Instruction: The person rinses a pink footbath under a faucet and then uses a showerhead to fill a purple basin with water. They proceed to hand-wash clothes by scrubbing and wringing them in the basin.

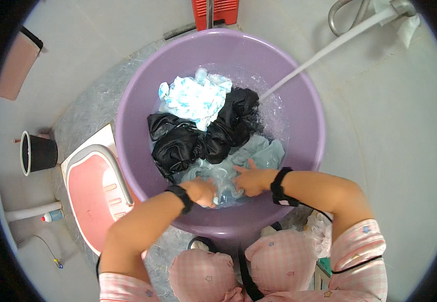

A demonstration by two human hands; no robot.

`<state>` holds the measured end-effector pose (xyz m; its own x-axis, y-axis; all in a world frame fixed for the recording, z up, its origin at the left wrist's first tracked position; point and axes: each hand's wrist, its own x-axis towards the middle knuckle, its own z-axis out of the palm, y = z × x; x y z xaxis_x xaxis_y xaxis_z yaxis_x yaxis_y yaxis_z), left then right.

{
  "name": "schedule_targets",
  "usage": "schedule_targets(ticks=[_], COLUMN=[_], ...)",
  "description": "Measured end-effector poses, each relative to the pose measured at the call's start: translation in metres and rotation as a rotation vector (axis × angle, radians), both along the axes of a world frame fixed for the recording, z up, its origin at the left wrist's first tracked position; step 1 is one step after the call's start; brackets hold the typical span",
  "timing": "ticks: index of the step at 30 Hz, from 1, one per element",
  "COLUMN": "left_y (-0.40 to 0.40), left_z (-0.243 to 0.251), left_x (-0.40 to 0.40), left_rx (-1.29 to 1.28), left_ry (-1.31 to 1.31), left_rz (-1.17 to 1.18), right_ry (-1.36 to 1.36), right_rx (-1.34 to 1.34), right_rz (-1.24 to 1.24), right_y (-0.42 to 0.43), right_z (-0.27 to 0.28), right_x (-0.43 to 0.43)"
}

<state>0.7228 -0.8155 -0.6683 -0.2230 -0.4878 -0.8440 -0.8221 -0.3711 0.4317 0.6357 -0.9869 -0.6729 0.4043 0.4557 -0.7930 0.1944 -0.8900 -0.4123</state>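
Note:
A large purple plastic tub [154, 64] stands before me with water in it. Close to its near wall, my left hand [202, 191] rests on a wet grey-green cloth [267, 151], its fingers partly in the water. My right hand [251, 180] touches the same cloth a little to the right, some fingers spread; whether either hand grips it cannot be told. Beyond the hands lies a bundled black garment [203, 143], with a white and light blue cloth [196, 96] on top. A stream of water [316, 56] falls into the tub's right side from a tap [403, 6].
At the left are a pink baby bathtub [90, 196], a black bucket [43, 153] and a small bottle [54, 216]. A red plastic object [226, 11] stands behind the tub. A white mesh bath puff [318, 232] is near my right knee.

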Motion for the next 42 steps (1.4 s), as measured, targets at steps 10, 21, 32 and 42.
schedule_targets(ticks=[10,21,32,42], left_y=[0.038,0.022,0.0,-0.024], left_z=[0.159,0.3,0.133,-0.026], left_x=[0.047,-0.005,0.027,-0.036], left_rx=[-0.626,-1.152,-0.795,-0.111], left_ry=[-0.001,0.212,0.001,-0.322], left_rz=[0.771,0.713,0.523,0.026], right_ry=[-0.385,-0.684,-0.484,-0.229], right_rx=[0.543,0.881,0.071,-0.323], right_rz=[-1.073,-0.933,-0.377,0.146], right_y=[-0.05,-0.033,-0.031,0.016], right_z=[0.16,0.321,0.17,-0.024], right_x=[-0.006,-0.033,0.011,-0.004])
